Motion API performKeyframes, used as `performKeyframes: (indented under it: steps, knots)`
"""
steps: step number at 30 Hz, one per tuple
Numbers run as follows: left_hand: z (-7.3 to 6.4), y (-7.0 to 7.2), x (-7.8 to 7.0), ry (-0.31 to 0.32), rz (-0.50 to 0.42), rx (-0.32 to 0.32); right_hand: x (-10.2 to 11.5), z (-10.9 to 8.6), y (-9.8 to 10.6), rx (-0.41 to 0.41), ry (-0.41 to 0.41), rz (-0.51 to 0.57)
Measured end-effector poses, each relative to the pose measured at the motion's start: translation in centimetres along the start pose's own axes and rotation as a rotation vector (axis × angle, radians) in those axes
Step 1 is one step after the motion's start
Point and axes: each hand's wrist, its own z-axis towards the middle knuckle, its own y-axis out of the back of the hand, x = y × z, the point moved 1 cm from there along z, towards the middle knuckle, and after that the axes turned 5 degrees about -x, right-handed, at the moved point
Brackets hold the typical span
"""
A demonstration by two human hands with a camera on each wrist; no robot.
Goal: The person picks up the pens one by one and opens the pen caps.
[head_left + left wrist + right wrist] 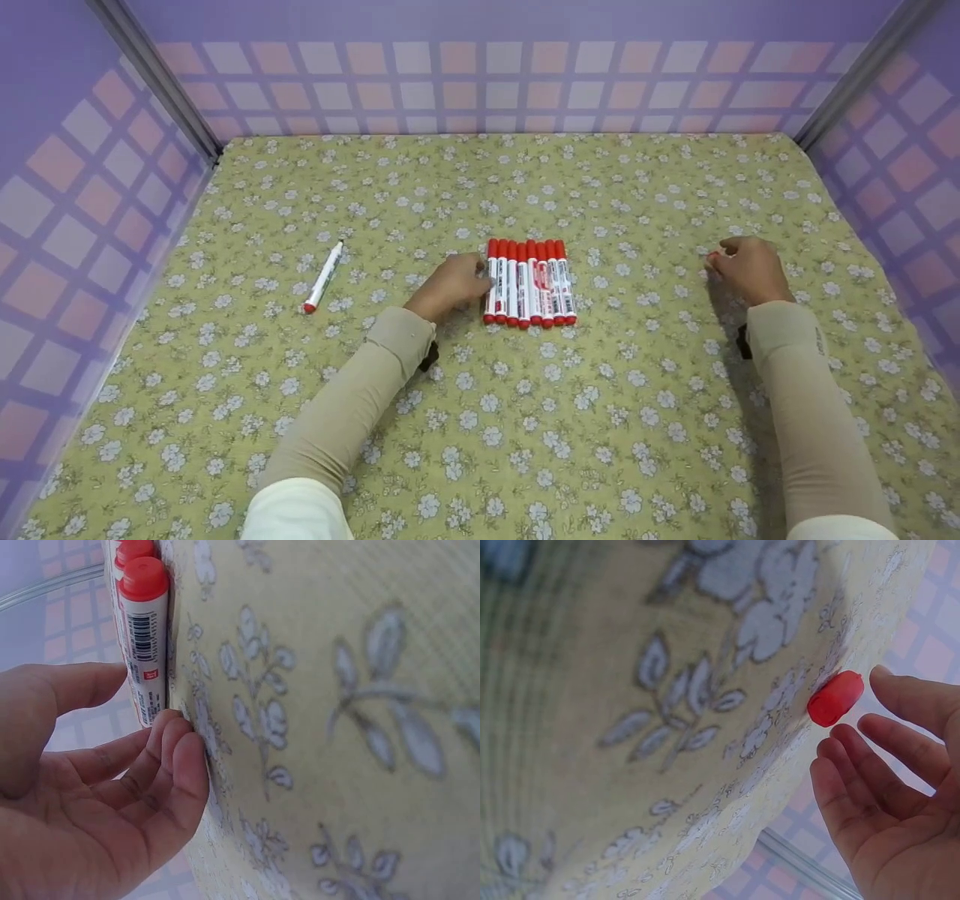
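Note:
A row of several white markers (pixel 523 282) with red caps lies side by side in the middle of the cloth. My left hand (pixel 455 281) is at the row's left side, its fingertips right at the outermost marker (pixel 148 645). In the left wrist view the thumb and loosely bent fingers stand apart around that marker's lower end. On the right, a loose red marker cap (pixel 836 698) lies on the cloth. My right hand (pixel 748 268) is beside this cap, with thumb and fingers spread and a gap showing between them and the cap.
One uncapped white marker (pixel 325 277) with a red end lies tilted on the left part of the cloth. The flowered cloth (pixel 525 450) covers the table. Checked panels (pixel 480 82) stand along the back and both sides.

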Motion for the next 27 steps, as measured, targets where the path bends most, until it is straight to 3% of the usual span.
performKeyframes:
  steps: [9,27]
  knots:
    - [0.41,-0.15,-0.34,0.033,0.067,-0.009,-0.11,0.03,0.13,-0.024,0.032,-0.006]
    - [0.6,-0.49,-0.18,0.023,-0.002,-0.063,-0.33,0.17,-0.06,-0.095,0.092,-0.01]
